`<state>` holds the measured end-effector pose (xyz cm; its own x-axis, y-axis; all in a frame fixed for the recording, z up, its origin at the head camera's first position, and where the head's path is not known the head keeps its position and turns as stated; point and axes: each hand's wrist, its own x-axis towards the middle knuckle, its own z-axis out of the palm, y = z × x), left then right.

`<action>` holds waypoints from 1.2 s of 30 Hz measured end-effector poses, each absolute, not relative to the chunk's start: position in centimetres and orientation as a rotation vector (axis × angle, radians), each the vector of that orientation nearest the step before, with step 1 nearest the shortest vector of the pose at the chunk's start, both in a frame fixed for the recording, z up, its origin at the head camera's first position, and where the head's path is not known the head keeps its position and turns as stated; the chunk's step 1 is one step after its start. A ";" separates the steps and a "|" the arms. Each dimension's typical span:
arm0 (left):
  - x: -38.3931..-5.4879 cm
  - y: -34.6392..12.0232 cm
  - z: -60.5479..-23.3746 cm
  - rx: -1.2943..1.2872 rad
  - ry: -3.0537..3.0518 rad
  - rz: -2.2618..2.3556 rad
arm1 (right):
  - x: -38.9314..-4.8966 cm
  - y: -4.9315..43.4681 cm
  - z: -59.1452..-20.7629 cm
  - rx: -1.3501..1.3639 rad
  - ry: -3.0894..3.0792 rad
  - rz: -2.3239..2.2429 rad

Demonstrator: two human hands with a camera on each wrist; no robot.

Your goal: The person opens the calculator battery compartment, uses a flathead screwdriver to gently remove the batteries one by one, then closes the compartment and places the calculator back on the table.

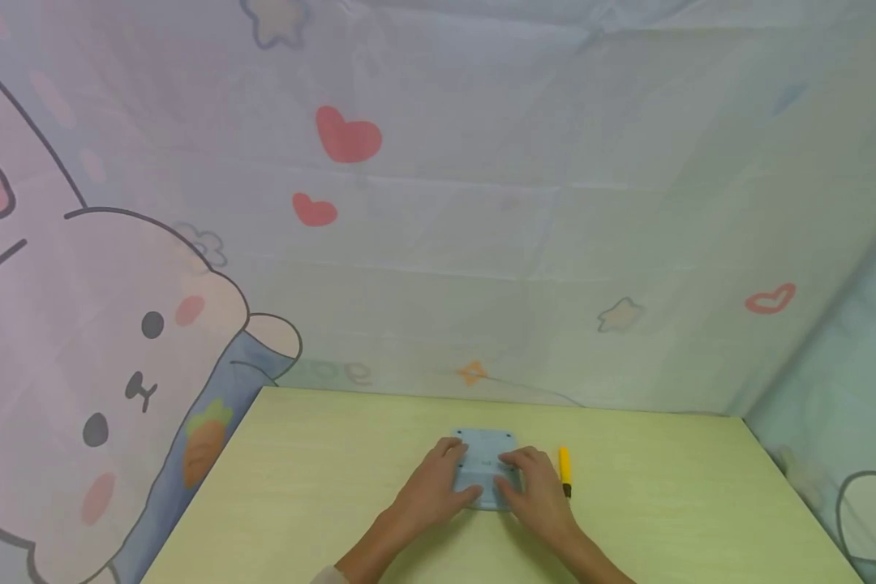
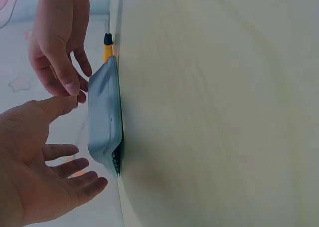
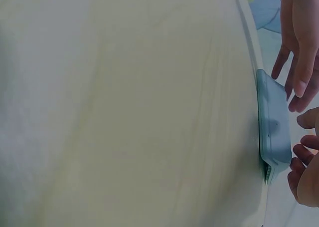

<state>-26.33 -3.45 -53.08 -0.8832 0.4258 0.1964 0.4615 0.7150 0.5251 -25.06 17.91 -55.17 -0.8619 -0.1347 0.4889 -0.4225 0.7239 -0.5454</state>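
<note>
A pale blue calculator lies back side up on the table, small dark screw holes near its corners. A strip of keys shows under its raised end in the left wrist view. My left hand is at its left side, fingers loosely spread and thumb over the near left part. At the right side is my right hand, with loosely bent fingers and fingertips right at the edge. Neither hand is curled round the calculator. Just right of the right hand lies a slim yellow tool with a black end.
The pale yellow-green table ends at a back edge against a hanging cloth printed with hearts and stars. A large rabbit print covers the cloth at left. More cloth hangs along the right side.
</note>
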 end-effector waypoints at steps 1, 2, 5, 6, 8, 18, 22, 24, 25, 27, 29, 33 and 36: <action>-26.5 -3.4 -53.1 -0.746 -2.853 -0.894 | -25.1 17.9 -55.2 0.432 -2.509 0.938; -26.7 -3.4 -53.0 -0.752 -2.856 -0.892 | -25.1 17.9 -55.2 0.434 -2.514 0.935; -27.1 -3.3 -53.0 -0.766 -2.866 -0.890 | -25.3 17.9 -55.3 0.439 -2.533 0.923; -27.3 -3.3 -53.0 -0.770 -2.869 -0.886 | -25.4 17.8 -55.3 0.440 -2.544 0.919; -27.5 -3.2 -53.1 -0.776 -2.875 -0.886 | -25.4 17.8 -55.3 0.443 -2.559 0.910; -28.5 -2.7 -54.1 -0.856 -2.864 -0.797 | -25.7 17.5 -55.1 0.476 -2.577 0.891; -28.7 -2.5 -54.0 -0.895 -2.853 -0.773 | -25.9 17.5 -55.4 0.486 -2.563 0.865; -28.8 -2.4 -54.1 -0.903 -2.853 -0.769 | -26.0 17.4 -55.5 0.485 -2.561 0.857; -28.8 -2.3 -54.1 -0.902 -2.858 -0.763 | -26.0 17.4 -55.6 0.483 -2.559 0.858; -28.8 -2.2 -54.2 -0.896 -2.871 -0.756 | -26.1 17.3 -55.7 0.486 -2.556 0.872; -28.8 -2.2 -54.3 -0.892 -2.878 -0.750 | -26.3 17.3 -55.8 0.489 -2.549 0.879; -28.8 -2.0 -54.5 -0.899 -2.869 -0.721 | -26.5 17.1 -55.9 0.505 -2.533 0.866; -28.7 -2.0 -54.7 -0.902 -2.864 -0.688 | -26.7 17.0 -55.9 0.499 -2.536 0.855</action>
<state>-28.73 -1.98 -54.69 -0.8270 0.5301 0.1872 0.5573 0.7293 0.3969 -26.65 16.99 -55.93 -0.8492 -0.1990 0.4892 -0.4546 0.7468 -0.4854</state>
